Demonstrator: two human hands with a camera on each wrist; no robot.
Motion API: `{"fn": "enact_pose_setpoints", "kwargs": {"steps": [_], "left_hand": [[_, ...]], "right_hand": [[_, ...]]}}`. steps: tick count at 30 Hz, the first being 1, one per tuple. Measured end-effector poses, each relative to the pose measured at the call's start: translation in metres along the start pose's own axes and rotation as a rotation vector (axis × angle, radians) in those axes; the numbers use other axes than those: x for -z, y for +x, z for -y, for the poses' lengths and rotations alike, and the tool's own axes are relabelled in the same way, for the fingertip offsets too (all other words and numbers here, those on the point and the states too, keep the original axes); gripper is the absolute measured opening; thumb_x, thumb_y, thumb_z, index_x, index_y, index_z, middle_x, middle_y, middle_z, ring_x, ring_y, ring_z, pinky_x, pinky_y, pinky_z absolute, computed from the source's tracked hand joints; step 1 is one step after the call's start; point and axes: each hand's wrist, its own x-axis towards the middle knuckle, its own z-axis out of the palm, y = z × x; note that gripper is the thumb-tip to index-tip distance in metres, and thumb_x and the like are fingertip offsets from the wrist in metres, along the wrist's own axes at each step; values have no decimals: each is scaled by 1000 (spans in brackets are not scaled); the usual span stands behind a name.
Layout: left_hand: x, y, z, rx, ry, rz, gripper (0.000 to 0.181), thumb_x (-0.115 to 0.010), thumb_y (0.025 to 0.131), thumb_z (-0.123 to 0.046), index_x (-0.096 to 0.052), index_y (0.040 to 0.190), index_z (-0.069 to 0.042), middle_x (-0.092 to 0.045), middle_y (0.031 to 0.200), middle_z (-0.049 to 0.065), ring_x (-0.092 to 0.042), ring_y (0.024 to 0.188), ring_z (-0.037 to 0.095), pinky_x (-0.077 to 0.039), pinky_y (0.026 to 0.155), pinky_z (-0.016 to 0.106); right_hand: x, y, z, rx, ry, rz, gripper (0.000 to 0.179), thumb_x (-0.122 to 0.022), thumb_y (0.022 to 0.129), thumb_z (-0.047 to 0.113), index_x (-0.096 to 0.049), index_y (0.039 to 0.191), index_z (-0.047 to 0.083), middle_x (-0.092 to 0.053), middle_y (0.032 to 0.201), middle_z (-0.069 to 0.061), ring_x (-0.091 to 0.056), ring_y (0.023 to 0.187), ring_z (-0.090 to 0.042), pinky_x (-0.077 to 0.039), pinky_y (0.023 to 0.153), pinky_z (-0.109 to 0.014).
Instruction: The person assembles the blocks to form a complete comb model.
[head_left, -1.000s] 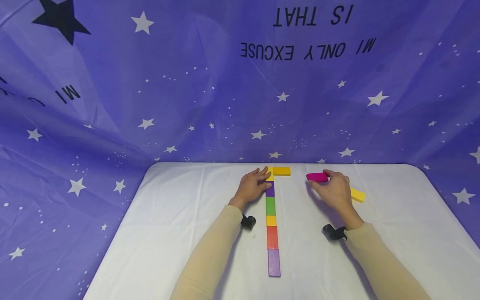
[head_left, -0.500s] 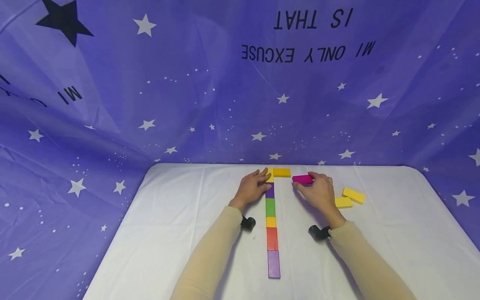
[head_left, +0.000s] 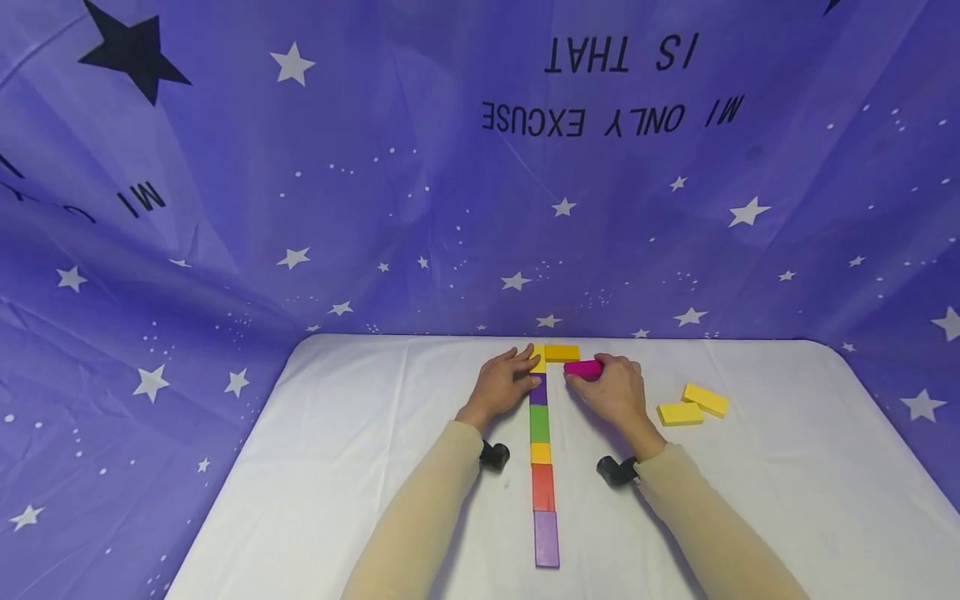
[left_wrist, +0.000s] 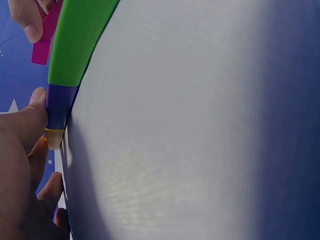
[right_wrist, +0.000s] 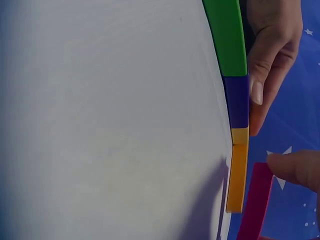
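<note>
A row of coloured blocks runs away from me along the white table. It goes from a lilac block [head_left: 547, 540] through red, yellow and green [head_left: 539, 424] to dark purple [head_left: 538, 390] and yellow [head_left: 538, 360]. A golden-yellow block [head_left: 562, 353] lies crosswise at the far end, pointing right. My left hand [head_left: 498, 387] rests against the far end's left side, fingers spread, thumb at the dark purple block and a fingertip on the yellow one. My right hand [head_left: 617, 392] pinches a magenta block [head_left: 581, 369] between thumb and fingers, raised just near the golden-yellow block.
Two loose yellow blocks lie on the right, one [head_left: 680, 414] touching the other [head_left: 706, 400]. A purple-blue cloth [head_left: 420, 208] with stars and lettering hangs behind the white table [head_left: 360, 450]. A black camera sits on each wrist.
My right hand has carried the magenta block leftward to near the golden-yellow block, uncovering the loose yellow blocks. My left hand has stayed at the row's far end.
</note>
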Motion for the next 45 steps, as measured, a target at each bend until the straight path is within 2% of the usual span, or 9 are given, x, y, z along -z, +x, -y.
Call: {"fn": "enact_pose_setpoints", "kwargs": {"steps": [8,17,24,29,35,40,45], "left_hand": [[-3,1,2,-5,9,-5,45,-64,99,-32,-60,141,-16,-44,155,-4,-37,146,27,-27,120,47],[-2,1,2,-4,11,-5,45,-65,98,-31,-60,141,-17,-44,154,-5,-36,146,26,-26,120,46],[-1,2,1,-20,-2,-12,44,-65,98,-30,-61,140,-15,-46,153,-1,-38,145,29,-28,119,48],[1,1,0,-23,-3,-16,44,-66,98,-30,-62,138,-14,-47,153,0,-39,144,30,-29,119,48],[2,1,-1,-11,-3,-4,45,-66,98,-29,-60,140,-15,-45,154,-1,-37,146,29,-27,120,48],[2,0,0,-9,-4,4,45,-65,98,-29,-59,141,-15,-44,155,-2,-36,146,28,-26,120,47],[1,-1,0,-36,7,-25,44,-64,99,-31,-61,139,-13,-46,153,-1,-38,145,29,-28,119,46]], "right_hand": [[-2,2,10,-10,-33,48,73,-75,82,46,-62,127,-10,-65,115,-31,-54,105,-46,-47,85,-51],[-6,5,19,-27,-120,106,72,-75,80,48,-63,123,-9,-65,107,-28,-54,102,-43,-47,83,-50],[-12,9,18,6,-173,114,76,-77,79,52,-63,121,-9,-65,106,-29,-56,101,-44,-48,84,-53],[-10,8,13,9,-121,111,74,-75,82,52,-63,125,-8,-66,108,-28,-57,103,-46,-49,84,-55],[-5,8,10,-27,-23,129,55,-71,89,36,-65,125,-5,-68,102,-20,-59,99,-40,-50,84,-52],[-4,9,10,-51,-9,164,48,-72,89,30,-67,123,-3,-69,102,-16,-60,96,-36,-51,83,-48],[-5,10,11,-56,-7,162,47,-73,89,30,-67,122,-2,-69,101,-16,-60,93,-34,-51,80,-47]]}}
